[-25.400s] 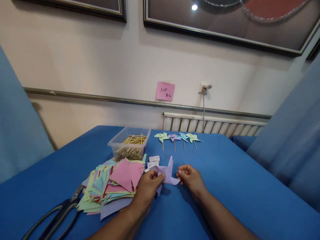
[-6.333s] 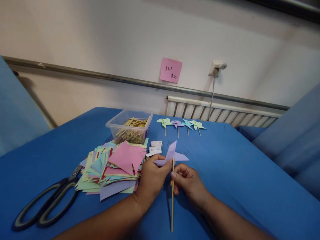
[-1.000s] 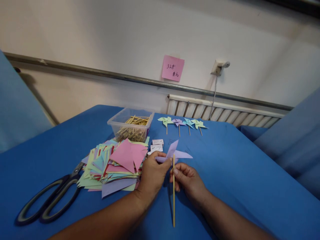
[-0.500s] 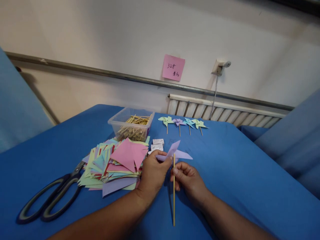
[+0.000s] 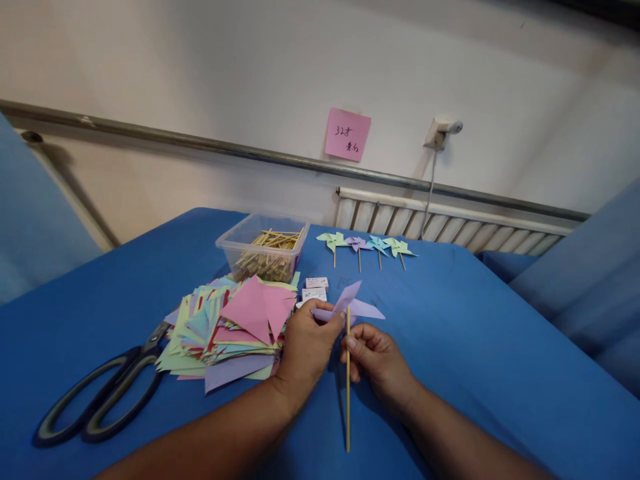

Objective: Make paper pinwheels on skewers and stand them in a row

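My left hand (image 5: pixel 306 343) pinches the centre of a folded purple paper pinwheel (image 5: pixel 356 306) just above the blue table. My right hand (image 5: pixel 379 358) grips a thin wooden stick (image 5: pixel 347 393) that stands upright, its top end against the back of the pinwheel's centre. Both hands are closed and almost touching. To the left lies a stack of cut coloured paper squares (image 5: pixel 235 327) with a pink one on top.
Large black-handled scissors (image 5: pixel 95 400) lie at the left. A clear plastic box of sticks (image 5: pixel 264 250) stands behind the paper, with small white boxes (image 5: pixel 315 288) beside it. Several finished pinwheels (image 5: pixel 367 245) lie in a row at the far edge of the blue table (image 5: pixel 475 347).
Almost nothing differs over the last second; both hands keep the pinwheel and stick together. Long before, the hands were folding the purple paper without a stick.
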